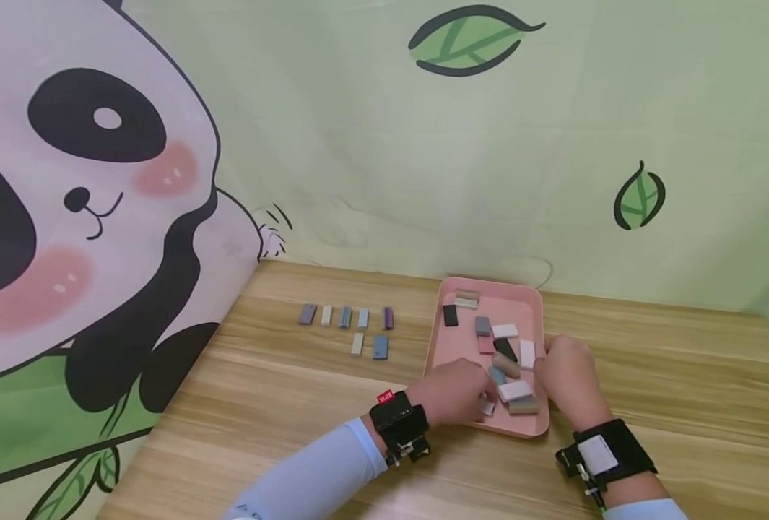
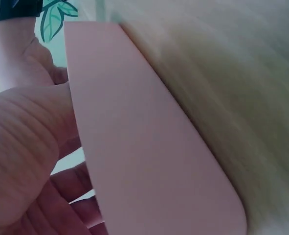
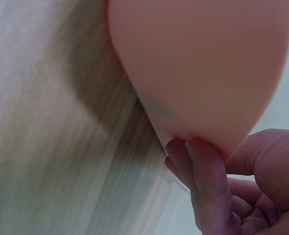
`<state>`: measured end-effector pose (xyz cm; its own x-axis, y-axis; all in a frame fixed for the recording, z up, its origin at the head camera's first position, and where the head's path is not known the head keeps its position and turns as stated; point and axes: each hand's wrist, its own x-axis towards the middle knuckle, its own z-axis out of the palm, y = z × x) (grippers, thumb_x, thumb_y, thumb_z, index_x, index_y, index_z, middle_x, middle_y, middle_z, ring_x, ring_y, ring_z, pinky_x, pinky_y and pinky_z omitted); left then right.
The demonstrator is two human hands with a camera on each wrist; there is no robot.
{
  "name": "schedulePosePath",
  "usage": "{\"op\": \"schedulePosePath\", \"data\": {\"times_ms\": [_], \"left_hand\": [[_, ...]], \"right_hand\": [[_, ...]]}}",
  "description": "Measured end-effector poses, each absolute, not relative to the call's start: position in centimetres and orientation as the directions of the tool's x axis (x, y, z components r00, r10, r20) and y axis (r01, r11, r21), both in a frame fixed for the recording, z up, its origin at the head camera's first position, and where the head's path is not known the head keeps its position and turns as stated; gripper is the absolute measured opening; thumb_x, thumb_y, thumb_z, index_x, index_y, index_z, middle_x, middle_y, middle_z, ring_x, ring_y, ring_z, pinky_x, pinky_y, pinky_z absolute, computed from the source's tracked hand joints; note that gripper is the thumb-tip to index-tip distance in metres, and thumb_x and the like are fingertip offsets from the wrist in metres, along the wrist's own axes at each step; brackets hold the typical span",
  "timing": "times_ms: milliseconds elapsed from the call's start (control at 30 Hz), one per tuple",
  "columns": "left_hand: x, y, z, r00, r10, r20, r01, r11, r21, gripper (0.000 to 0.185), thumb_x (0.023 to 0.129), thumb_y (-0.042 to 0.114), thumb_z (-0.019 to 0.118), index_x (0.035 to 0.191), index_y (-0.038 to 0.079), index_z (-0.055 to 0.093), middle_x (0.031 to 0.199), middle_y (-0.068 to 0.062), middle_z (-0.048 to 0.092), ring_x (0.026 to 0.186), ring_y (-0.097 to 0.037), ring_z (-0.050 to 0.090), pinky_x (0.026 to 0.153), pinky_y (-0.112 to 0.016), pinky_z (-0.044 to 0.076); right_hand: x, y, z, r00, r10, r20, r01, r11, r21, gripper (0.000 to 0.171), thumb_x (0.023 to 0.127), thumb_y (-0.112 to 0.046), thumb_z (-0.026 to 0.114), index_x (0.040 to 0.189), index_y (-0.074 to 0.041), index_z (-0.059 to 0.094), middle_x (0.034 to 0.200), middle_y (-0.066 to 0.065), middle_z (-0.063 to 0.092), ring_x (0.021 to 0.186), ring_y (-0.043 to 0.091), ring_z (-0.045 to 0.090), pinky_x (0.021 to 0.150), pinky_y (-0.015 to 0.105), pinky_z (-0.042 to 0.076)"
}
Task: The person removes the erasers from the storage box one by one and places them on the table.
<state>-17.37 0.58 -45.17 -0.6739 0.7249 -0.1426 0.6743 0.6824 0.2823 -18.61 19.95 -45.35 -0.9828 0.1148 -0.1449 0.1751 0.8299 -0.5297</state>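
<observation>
Nearest the camera, both wrists carry black strapped units, and the hands meet over the near end of a pink tray (image 1: 532, 303) on the wooden table (image 1: 670, 361). The left hand (image 1: 452, 393) reaches in from the tray's left rim, its fingers bent down among the small blocks (image 1: 514, 390), probably to sort through the pile. Whether they have closed on a piece cannot be told, since the back of the hand covers them and the left wrist view shows only the palm beside the tray's outer wall (image 2: 149, 147). The right hand (image 1: 569, 379) sits at the tray's right edge; in the right wrist view its fingers (image 3: 203, 171) curl against the rim (image 3: 198, 68), seemingly steadying the tray.

The blocks lie loose and overlapping in the tray, white, grey, black, tan and blue. Further out on the table to the left, sorted pieces (image 1: 345, 316) stand apart in a neat row, with two more (image 1: 369, 345) just in front, likely laid out by colour or size. Beyond stands a wall with a panda drawing (image 1: 85, 202) and leaves.
</observation>
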Motion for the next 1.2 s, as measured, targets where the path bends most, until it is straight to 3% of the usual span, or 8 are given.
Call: {"op": "schedulePosePath", "data": {"times_ms": [233,367,500,633,767,900,1067,1200], "left_hand": [[-17.3,1.3,-45.3,-0.645,0.747,-0.157,0.705,0.662,0.255,0.018,0.08,0.015,0.07,0.094,0.027,0.073,0.085,0.018,0.067,0.071,0.003,0.052,0.063,-0.011,0.04],[-17.6,0.5,-45.5,-0.645,0.752,-0.136,0.706,0.655,0.271,0.013,0.079,0.015,0.07,0.088,0.025,0.071,0.074,0.016,0.062,0.066,0.0,0.05,0.059,-0.012,0.037],[-18.3,-0.7,-45.2,-0.668,0.736,-0.109,0.677,0.662,0.321,0.013,0.078,0.016,0.069,0.09,0.022,0.07,0.076,0.013,0.062,0.068,-0.001,0.051,0.062,-0.013,0.041],[-19.3,-2.9,-44.1,-0.717,0.695,-0.059,0.607,0.663,0.438,0.017,0.083,0.014,0.065,0.099,0.016,0.07,0.088,0.01,0.065,0.074,-0.002,0.054,0.068,-0.015,0.045],[-20.5,-6.1,-42.8,-0.836,0.549,0.014,0.478,0.715,0.51,0.017,0.086,0.018,0.064,0.101,0.014,0.069,0.087,0.007,0.064,0.073,-0.006,0.055,0.064,-0.019,0.046],[-21.6,-10.3,-42.2,-0.941,0.321,0.109,0.328,0.777,0.537,0.022,0.084,0.022,0.066,0.103,0.012,0.069,0.088,0.003,0.066,0.076,-0.008,0.058,0.065,-0.022,0.048],[-22.4,-15.0,-42.8,-0.988,0.041,0.148,0.124,0.782,0.611,0.026,0.082,0.019,0.068,0.105,0.006,0.068,0.09,-0.004,0.067,0.077,-0.013,0.061,0.065,-0.027,0.05],[-22.6,-17.4,-43.9,-0.991,-0.085,0.106,-0.003,0.793,0.61,0.026,0.08,0.016,0.069,0.101,0.002,0.068,0.087,-0.008,0.067,0.071,-0.017,0.061,0.06,-0.027,0.049]], "right_hand": [[-18.6,19.9,-45.3,-0.983,0.115,-0.14,0.172,0.836,-0.522,0.017,0.082,-0.004,0.052,0.08,0.001,0.068,0.066,0.009,0.057,0.055,0.019,0.052,0.043,0.028,0.038],[-18.6,19.8,-45.3,-0.983,0.113,-0.145,0.173,0.831,-0.529,0.018,0.083,-0.004,0.051,0.08,0.002,0.067,0.063,0.008,0.056,0.053,0.018,0.052,0.042,0.027,0.038],[-18.6,19.8,-45.2,-0.981,0.112,-0.158,0.181,0.824,-0.536,0.019,0.084,-0.004,0.049,0.084,0.003,0.067,0.065,0.01,0.056,0.053,0.018,0.052,0.042,0.027,0.039],[-18.5,19.8,-45.3,-0.979,0.114,-0.168,0.188,0.823,-0.537,0.019,0.084,-0.004,0.049,0.085,0.003,0.067,0.069,0.011,0.057,0.055,0.019,0.053,0.043,0.027,0.039],[-18.5,19.7,-45.3,-0.976,0.124,-0.18,0.203,0.822,-0.532,0.02,0.085,-0.006,0.05,0.09,0.003,0.067,0.076,0.014,0.059,0.058,0.02,0.054,0.043,0.028,0.04],[-18.5,19.5,-45.3,-0.974,0.128,-0.188,0.21,0.822,-0.529,0.021,0.086,-0.006,0.05,0.094,0.004,0.067,0.081,0.017,0.059,0.06,0.021,0.055,0.044,0.028,0.04],[-18.3,19.5,-45.2,-0.975,0.129,-0.181,0.207,0.821,-0.532,0.02,0.084,-0.005,0.05,0.09,0.004,0.067,0.081,0.018,0.059,0.062,0.023,0.055,0.044,0.029,0.04],[-18.3,19.6,-45.1,-0.978,0.12,-0.171,0.194,0.825,-0.532,0.019,0.084,-0.005,0.05,0.087,0.004,0.067,0.078,0.016,0.059,0.061,0.023,0.054,0.044,0.029,0.039]]}}
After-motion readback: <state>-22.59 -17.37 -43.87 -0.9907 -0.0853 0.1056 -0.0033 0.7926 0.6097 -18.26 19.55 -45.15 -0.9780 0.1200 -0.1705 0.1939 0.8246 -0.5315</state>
